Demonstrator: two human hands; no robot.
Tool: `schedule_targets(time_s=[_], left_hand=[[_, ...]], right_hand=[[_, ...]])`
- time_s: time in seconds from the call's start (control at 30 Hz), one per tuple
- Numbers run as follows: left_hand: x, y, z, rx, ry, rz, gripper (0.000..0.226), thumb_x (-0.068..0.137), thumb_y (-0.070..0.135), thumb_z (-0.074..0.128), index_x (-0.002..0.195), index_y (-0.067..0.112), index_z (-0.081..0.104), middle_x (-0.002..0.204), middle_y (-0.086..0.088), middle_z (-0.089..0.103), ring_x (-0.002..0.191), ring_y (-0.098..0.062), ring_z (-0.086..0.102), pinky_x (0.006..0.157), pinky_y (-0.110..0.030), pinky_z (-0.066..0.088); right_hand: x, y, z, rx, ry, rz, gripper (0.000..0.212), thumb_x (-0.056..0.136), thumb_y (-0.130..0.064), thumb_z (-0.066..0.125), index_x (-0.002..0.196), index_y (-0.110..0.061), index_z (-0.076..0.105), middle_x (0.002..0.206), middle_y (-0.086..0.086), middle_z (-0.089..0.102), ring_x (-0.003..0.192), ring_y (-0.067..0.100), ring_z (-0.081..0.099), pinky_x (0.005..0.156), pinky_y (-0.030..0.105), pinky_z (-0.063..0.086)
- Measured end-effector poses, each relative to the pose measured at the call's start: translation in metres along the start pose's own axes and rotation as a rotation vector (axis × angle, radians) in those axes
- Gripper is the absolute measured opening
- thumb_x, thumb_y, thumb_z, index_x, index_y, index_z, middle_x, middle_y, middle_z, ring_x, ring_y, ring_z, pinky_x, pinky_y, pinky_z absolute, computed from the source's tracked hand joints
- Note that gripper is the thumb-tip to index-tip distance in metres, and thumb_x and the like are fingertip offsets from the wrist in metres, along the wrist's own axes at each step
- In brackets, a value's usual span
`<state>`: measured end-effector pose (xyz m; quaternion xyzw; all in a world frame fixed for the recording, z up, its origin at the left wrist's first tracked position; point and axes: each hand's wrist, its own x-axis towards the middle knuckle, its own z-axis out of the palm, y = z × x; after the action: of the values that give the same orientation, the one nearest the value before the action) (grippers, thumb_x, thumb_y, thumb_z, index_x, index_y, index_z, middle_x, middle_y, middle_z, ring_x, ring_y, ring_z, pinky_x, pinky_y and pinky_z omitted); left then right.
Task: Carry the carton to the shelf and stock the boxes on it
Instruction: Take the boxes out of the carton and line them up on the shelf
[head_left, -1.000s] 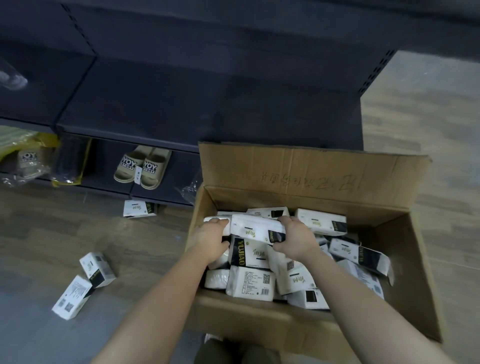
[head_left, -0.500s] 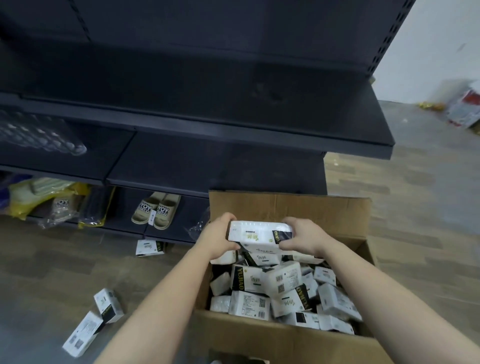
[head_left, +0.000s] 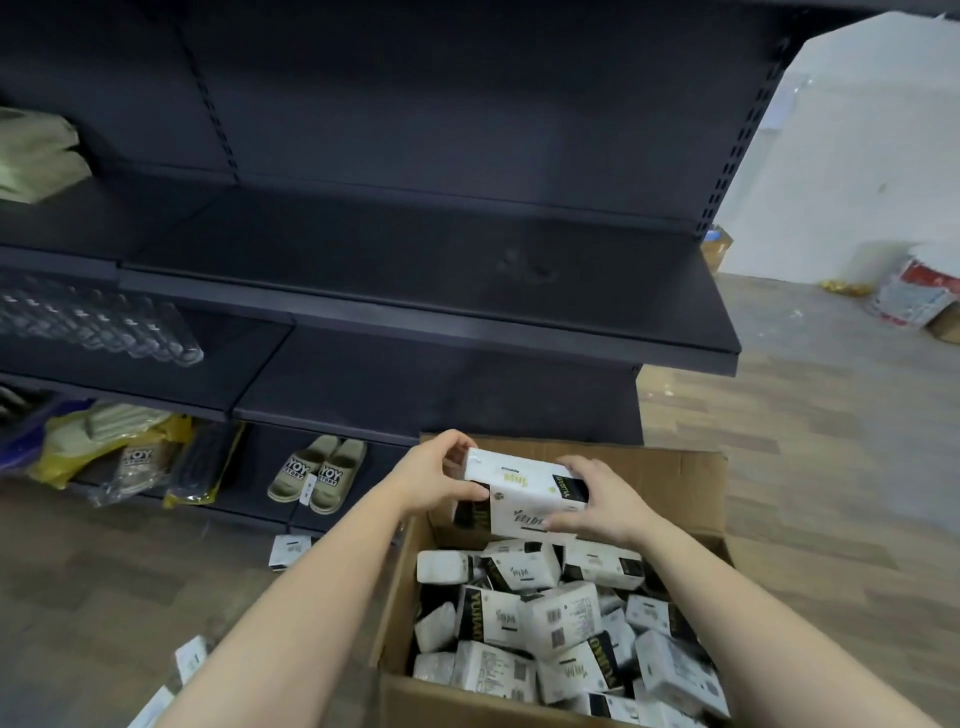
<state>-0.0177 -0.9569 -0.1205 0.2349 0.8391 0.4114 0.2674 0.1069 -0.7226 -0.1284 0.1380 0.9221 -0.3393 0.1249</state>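
- Both hands, left hand (head_left: 434, 475) and right hand (head_left: 602, 499), clamped a small stack of boxes (head_left: 519, 493) above the carton (head_left: 649, 478).
- Shelf (head_left: 441, 280) sat bare ahead.
- Risk: bottom box slipping out, squeezed only from the ends.

Open brown carton (head_left: 675, 483) stands on floor in front of dark shelf (head_left: 441, 291), flaps up, heaped with loose white-and-black boxes (head_left: 545, 623) lying at mixed angles. Two stacked boxes (head_left: 519, 493) raised above carton's far end, below the shelf's bare middle board.
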Motion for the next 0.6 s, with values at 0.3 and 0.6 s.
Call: schedule_targets(time_s=[0.3,0.6], left_hand=[[-0.005,0.004,-0.026,-0.027,0.075,0.016,0.048,0.066,0.039,0.086,0.105,0.034,0.059,0.108,0.008,0.065,0.101,-0.011,0.063,0.092,-0.040,0.053],[-0.011,-0.001,-0.123,0.165,0.089,0.073,0.046,0.075,0.031,0.082,0.110,0.025,0.053,0.105,0.011,0.063,0.092,-0.006,0.062,0.070,-0.017,0.049]], right_hand=[[0.023,-0.032,-0.028,-0.174,0.042,-0.151,0.089,0.073,-0.057,0.075,0.146,-0.019,0.042,0.137,-0.003,0.039,0.123,0.017,0.047,0.100,0.027,0.038],[0.060,-0.125,-0.036,-0.300,0.100,-0.301,0.071,0.079,-0.050,0.073,0.140,-0.021,0.050,0.132,-0.005,0.052,0.120,0.014,0.050,0.096,0.027,0.041]])
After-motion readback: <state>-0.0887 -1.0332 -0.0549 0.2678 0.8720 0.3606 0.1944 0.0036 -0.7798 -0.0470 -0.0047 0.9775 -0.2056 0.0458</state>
